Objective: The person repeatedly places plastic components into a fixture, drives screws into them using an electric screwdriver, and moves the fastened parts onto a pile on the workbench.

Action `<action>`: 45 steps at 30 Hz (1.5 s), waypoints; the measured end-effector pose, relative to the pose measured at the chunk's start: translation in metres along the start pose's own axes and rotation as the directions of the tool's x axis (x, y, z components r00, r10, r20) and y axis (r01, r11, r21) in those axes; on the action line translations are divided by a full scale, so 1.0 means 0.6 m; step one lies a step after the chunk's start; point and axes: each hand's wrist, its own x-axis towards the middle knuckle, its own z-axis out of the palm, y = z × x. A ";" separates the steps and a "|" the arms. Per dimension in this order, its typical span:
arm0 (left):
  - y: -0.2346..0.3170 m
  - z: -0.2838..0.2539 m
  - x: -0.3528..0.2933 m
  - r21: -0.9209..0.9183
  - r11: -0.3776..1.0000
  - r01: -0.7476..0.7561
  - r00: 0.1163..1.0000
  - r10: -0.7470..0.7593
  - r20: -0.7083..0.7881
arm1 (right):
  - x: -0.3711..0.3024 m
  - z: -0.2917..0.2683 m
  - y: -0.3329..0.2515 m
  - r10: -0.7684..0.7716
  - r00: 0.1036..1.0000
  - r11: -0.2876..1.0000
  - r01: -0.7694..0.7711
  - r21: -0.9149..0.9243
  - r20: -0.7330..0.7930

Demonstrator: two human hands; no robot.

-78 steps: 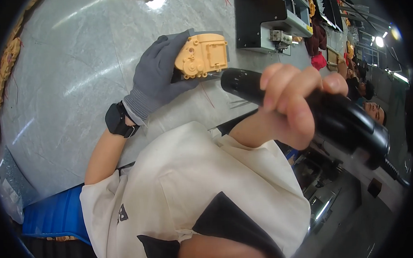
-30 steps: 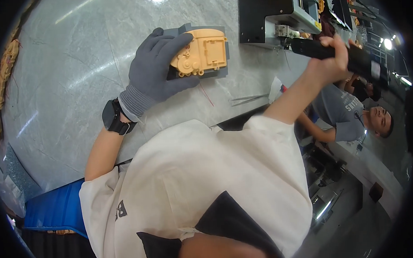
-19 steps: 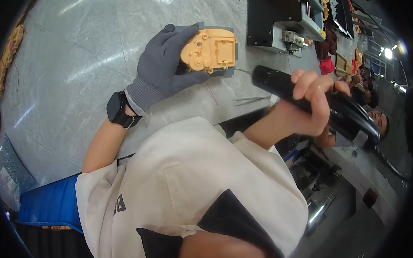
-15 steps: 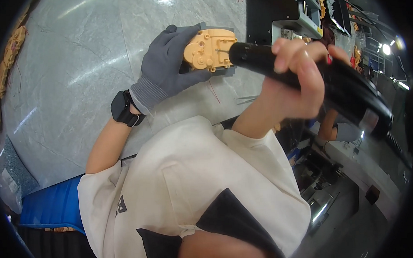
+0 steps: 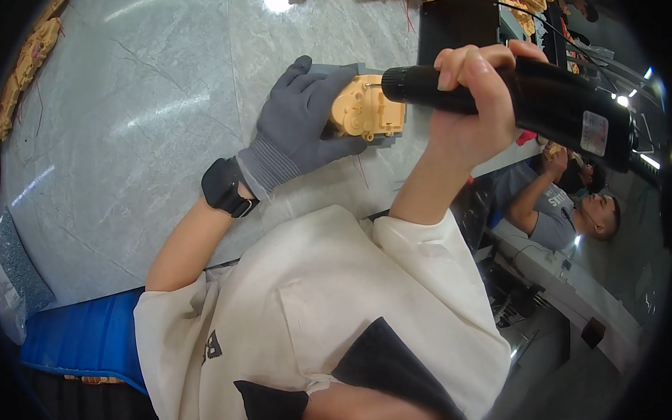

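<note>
My left hand (image 5: 295,111), in a grey knit glove, is wrapped round the left side of a yellow-orange plastic gear housing (image 5: 370,116). The housing rests on a grey block (image 5: 357,68) that shows along its far and right edges. In my bare right hand (image 5: 487,93) is a black electric screwdriver (image 5: 569,113), held almost level with my fingers closed over its body. Its thin bit points left and reaches over the far edge of the housing; whether the tip touches is too small to tell.
The grey marbled table (image 5: 157,164) carries more yellow housings (image 5: 27,61) along its left edge and others at the far right. A black box (image 5: 459,29) stands beyond the screwdriver. Left of me is a blue bin (image 5: 89,341). Another person (image 5: 551,210) sits at right.
The screwdriver's bit has shifted from the middle of the housing to its far edge. The whole view has moved somewhat, and my left hand keeps its hold.
</note>
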 end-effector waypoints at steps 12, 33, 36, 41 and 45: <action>-0.003 0.003 -0.003 -0.002 1.000 0.017 1.000 -0.017 0.016 | 0.003 0.016 0.011 0.032 0.996 0.994 -0.023 -0.104 0.086; 0.035 0.007 0.013 0.134 0.973 0.190 0.982 -0.188 -0.028 | -0.044 -0.119 0.003 0.003 0.960 0.877 0.131 0.463 -0.279; 0.059 0.009 0.048 0.125 0.883 0.453 0.881 -0.465 0.094 | -0.073 -0.136 -0.043 -0.088 0.931 0.966 0.166 0.196 -0.354; 0.115 -0.021 0.035 -0.266 0.927 0.265 0.950 -0.297 -0.092 | -0.093 -0.164 -0.046 -0.059 0.896 0.951 0.185 0.249 -0.440; 0.135 -0.065 0.022 -0.046 0.995 -0.092 0.952 0.074 -0.297 | -0.101 -0.157 -0.039 -0.052 0.890 0.971 0.150 0.184 -0.452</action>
